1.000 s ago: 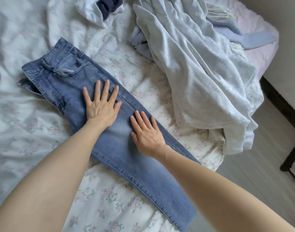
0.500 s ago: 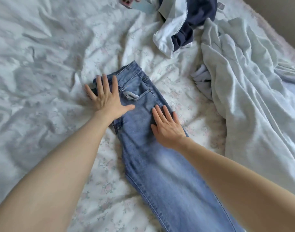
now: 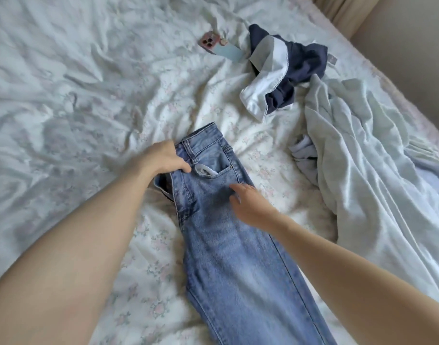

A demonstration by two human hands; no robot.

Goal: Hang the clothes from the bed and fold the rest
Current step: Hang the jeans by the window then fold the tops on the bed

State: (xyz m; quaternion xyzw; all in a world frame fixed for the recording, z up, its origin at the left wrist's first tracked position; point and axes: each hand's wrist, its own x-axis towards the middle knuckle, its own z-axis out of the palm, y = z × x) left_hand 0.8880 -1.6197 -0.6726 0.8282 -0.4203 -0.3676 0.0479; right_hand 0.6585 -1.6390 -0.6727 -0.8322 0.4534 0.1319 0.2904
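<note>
Now your left hand's fingers (image 3: 181, 165) are curled shut on the waistband corner of the jeans (image 3: 228, 235), while your right hand (image 3: 250, 207) hovers open and blurred over the hip, below the front pocket. The jeans lie flat lengthwise on the bed (image 3: 64, 120), waistband pointing toward the phone (image 3: 219, 47). Keep the waistband pinched, press your right palm down to flatten the denim, then fold the legs up evenly.

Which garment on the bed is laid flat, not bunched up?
The blue jeans, stretched lengthwise under both hands. The navy-and-white garment sits crumpled farther up the bed, and the pale grey garment lies heaped in folds to the right.
</note>
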